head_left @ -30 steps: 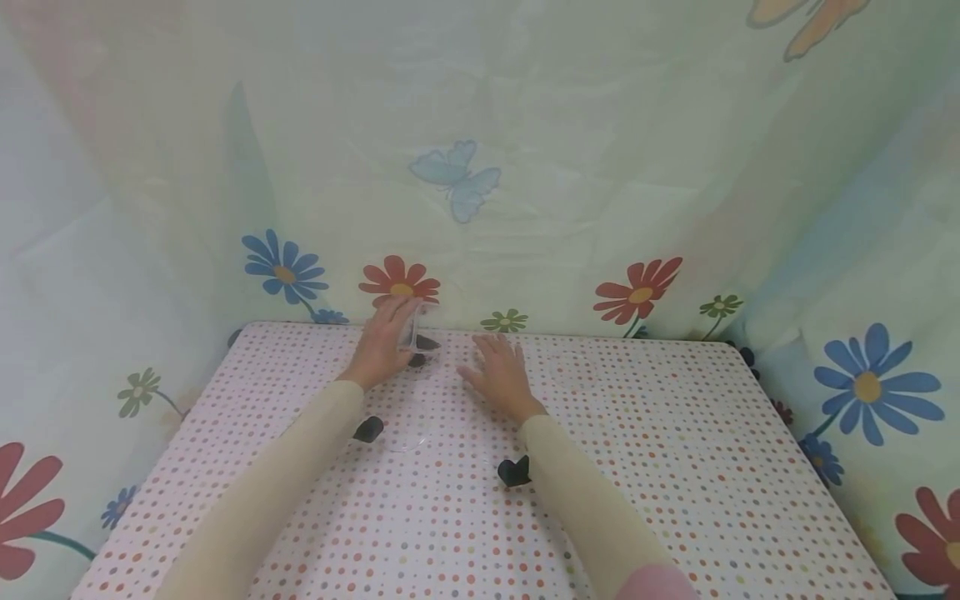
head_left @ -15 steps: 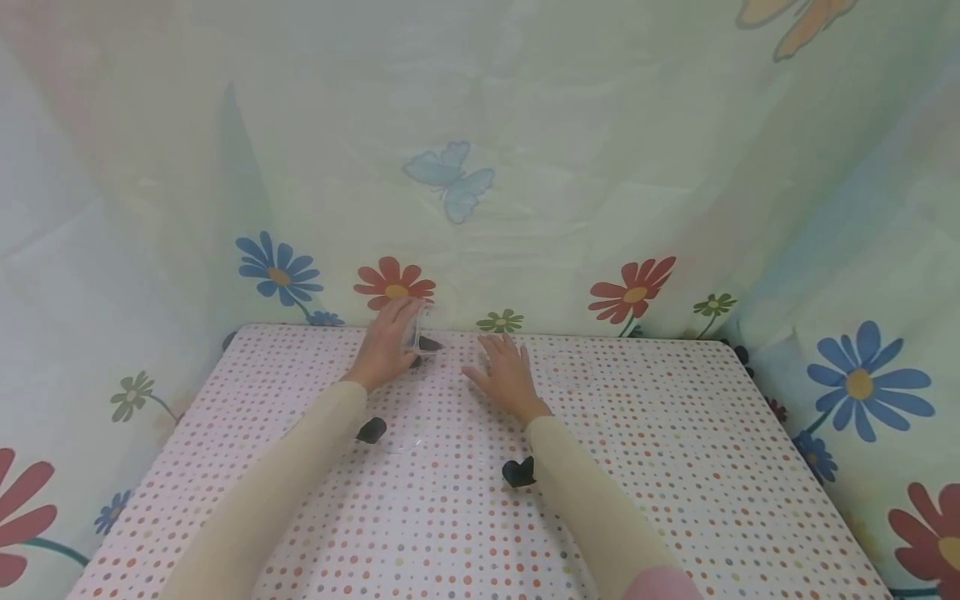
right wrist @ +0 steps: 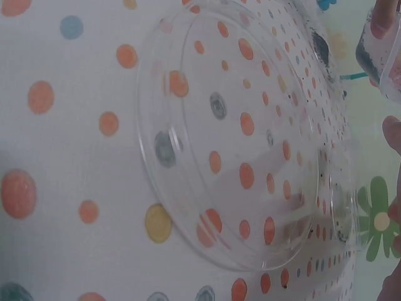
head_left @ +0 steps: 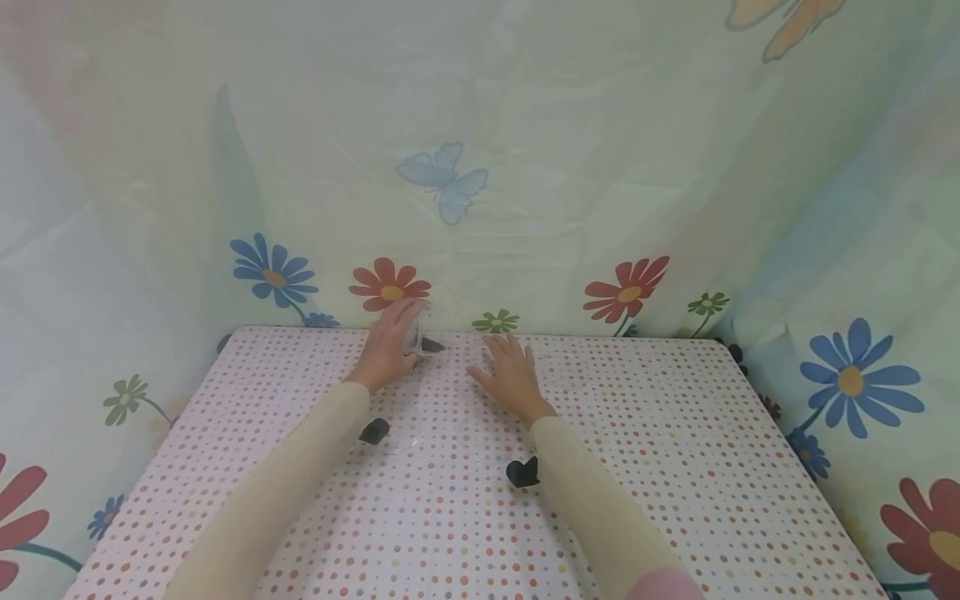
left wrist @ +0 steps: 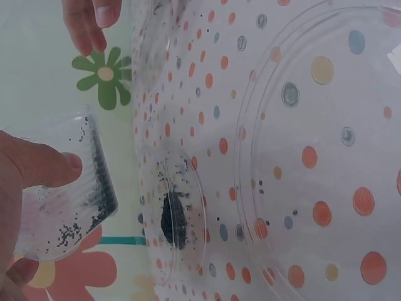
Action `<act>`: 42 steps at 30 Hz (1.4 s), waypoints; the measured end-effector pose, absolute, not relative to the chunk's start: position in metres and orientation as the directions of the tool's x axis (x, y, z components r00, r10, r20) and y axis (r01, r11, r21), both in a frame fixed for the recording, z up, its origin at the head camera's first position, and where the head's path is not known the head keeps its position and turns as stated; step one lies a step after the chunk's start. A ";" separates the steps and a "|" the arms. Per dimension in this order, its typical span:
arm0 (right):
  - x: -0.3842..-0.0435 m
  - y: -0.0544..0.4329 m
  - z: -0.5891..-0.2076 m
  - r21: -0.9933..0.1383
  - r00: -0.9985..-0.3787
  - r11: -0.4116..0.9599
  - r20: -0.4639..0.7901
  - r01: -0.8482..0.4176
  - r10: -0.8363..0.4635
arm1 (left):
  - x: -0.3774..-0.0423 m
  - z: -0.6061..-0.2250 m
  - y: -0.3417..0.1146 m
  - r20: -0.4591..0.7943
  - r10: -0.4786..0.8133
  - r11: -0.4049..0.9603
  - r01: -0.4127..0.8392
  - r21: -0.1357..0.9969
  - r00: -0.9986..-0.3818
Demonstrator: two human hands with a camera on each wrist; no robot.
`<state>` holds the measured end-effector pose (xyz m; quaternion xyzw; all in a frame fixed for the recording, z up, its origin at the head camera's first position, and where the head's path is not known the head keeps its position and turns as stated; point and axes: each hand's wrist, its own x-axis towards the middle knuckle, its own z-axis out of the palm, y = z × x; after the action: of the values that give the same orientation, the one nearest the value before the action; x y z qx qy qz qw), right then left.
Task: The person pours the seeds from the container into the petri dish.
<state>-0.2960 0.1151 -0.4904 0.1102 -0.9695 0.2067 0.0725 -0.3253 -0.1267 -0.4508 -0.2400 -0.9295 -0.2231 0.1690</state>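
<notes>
My left hand [head_left: 384, 346] grips a clear ribbed plastic cup [left wrist: 69, 216] at the far side of the table, with the thumb across its wall. The cup is tilted, and small black grains [left wrist: 103, 191] lie along its lower side. Beside it on the table is a shallow clear dish [left wrist: 202, 216] with a pile of black grains [left wrist: 173, 222] in it. My right hand [head_left: 512, 379] has its fingers extended and holds nothing. A second clear dish [right wrist: 352, 219], with a few dark grains, lies close to its fingers.
A large clear round plate [right wrist: 147, 144] lies on the dotted tabletop [head_left: 637, 500], nearer than the small dishes. A few loose grains [left wrist: 261, 183] show around its rim. A flowered curtain [head_left: 525, 208] hangs right behind the table's far edge.
Both hands have shifted slightly to the right, and the head view has turned a little. The left hand keeps its grip on the cup; the right stays extended.
</notes>
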 end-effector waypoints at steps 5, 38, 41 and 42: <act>-0.296 0.118 -0.489 -0.365 -0.970 0.903 0.172 -0.225 -0.172 | -0.326 -0.452 -0.124 0.424 0.370 0.782 0.523 0.339 -0.827; -0.293 0.142 -0.500 -0.412 -0.984 0.895 0.116 -0.170 -0.133 | -0.332 -0.454 -0.113 0.440 0.402 0.761 0.560 0.328 -0.803; -0.293 0.144 -0.502 -0.405 -0.987 0.901 0.100 -0.156 -0.126 | -0.332 -0.454 -0.111 0.433 0.396 0.766 0.552 0.331 -0.810; -0.293 0.144 -0.503 -0.403 -0.988 0.903 0.093 -0.150 -0.122 | -0.332 -0.454 -0.110 0.433 0.395 0.766 0.551 0.331 -0.810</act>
<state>-0.2931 0.1440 -0.5028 0.0698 -0.9749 0.2090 0.0327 -0.3316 -0.1103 -0.4539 -0.2560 -0.9239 -0.2267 0.1716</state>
